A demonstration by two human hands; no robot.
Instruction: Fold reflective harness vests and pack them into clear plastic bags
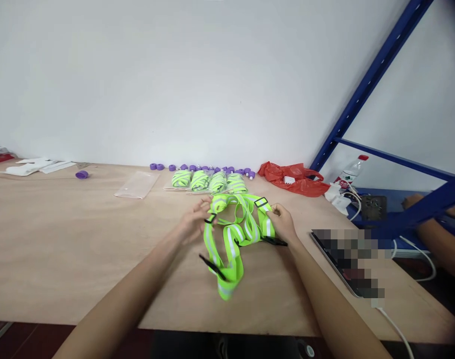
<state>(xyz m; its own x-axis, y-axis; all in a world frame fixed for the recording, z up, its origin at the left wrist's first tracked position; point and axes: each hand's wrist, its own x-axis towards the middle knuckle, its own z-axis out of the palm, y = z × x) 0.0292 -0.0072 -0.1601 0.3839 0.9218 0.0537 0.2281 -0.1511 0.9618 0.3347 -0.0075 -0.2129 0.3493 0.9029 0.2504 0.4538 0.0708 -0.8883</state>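
Note:
Between my hands hangs a neon-yellow reflective strap harness (233,239) with silver stripes, black slide buckles and black clips. Its lower loop droops toward the front of the table, slightly blurred. My left hand (195,219) grips a strap beside a black slider, fingers closed on it. On the other side my right hand (282,222) pinches the strap just below another slider. Part of the harness is bunched in loops in the middle. Right behind it, several coiled neon straps in clear bags (218,181) lie in a row.
Several purple rolls (192,168) line the wall, and one purple piece (82,174) lies apart. A clear bag (137,185) rests left of centre. To the right are a red plastic bag (293,178), a tablet (343,264) with a cable, a bottle (350,172) and a blue rack (369,85). Another person's arm (440,239) shows.

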